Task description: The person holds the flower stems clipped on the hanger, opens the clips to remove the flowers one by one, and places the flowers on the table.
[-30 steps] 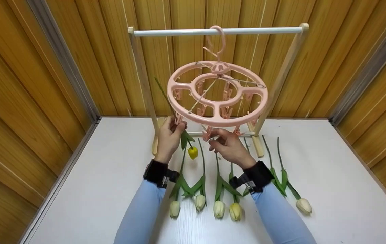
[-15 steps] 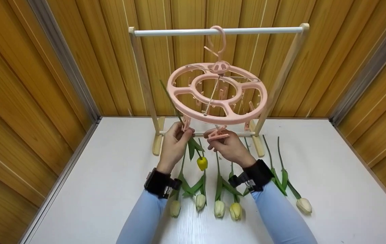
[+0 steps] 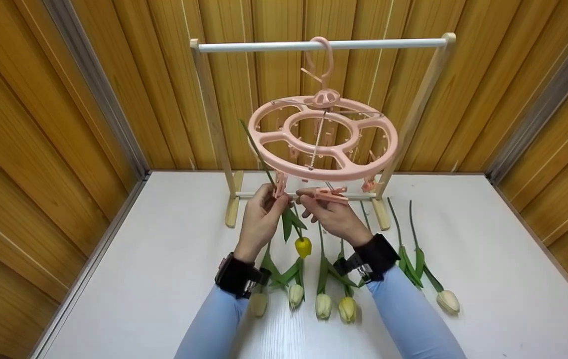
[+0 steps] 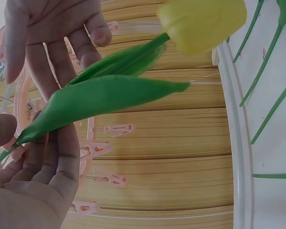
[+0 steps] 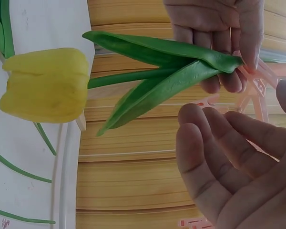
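My left hand (image 3: 260, 219) pinches a pink clothespin (image 3: 279, 184) together with the stem of a yellow tulip (image 3: 303, 247). The tulip hangs bloom downward, its green leaves (image 4: 100, 100) below the fingers and its stem rising past the hanger's rim. The clothespin belongs to a round pink clip hanger (image 3: 324, 174). Just right of the tulip is my right hand (image 3: 334, 217), fingers loosely bent and holding nothing. Another pink clothespin (image 3: 331, 194) overlaps the back of that hand in the head view. Fingers hide where the clothespin meets the stem.
The hanger hooks over a white rod (image 3: 388, 44) on a wooden stand (image 3: 207, 104). On the white table (image 3: 139, 279) below lie several tulips, among them a pale yellow one (image 3: 347, 309) and a cream one (image 3: 448, 302) at right. Wood-panelled walls surround the table.
The left hand has moved right and slightly down with the clothespin and tulip, and the hanger has turned. The right hand's fingers have moved left, closer to the left hand.
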{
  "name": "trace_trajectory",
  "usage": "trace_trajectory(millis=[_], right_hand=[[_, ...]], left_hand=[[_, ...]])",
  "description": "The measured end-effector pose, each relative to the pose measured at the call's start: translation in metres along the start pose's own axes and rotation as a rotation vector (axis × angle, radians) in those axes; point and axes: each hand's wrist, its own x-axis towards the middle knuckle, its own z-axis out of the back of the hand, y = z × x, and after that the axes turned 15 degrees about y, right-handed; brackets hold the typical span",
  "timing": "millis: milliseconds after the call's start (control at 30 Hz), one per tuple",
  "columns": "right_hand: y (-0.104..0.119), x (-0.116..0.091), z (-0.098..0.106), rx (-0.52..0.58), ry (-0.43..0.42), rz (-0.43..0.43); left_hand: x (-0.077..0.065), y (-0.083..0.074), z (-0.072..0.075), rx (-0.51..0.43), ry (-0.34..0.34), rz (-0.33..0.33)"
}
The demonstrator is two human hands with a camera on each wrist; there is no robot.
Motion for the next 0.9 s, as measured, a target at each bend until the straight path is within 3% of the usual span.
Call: trace_trajectory(millis=[267, 633, 900], right_hand=[[0.004, 0.004, -0.004, 0.012, -0.025, 0.026], [0.008, 0.017, -0.007, -0.059, -0.093, 0.056], [0.015, 0.022, -0.007, 0.058, -0.143, 0.062]], left_hand=[[-0.002, 0.003, -0.002, -0.004, 0.012, 0.015], [-0.005, 0.003, -0.007, 0.017, 0.040, -0.001], [-0.007, 0.005, -0.009, 0.026, 0.088, -0.058]])
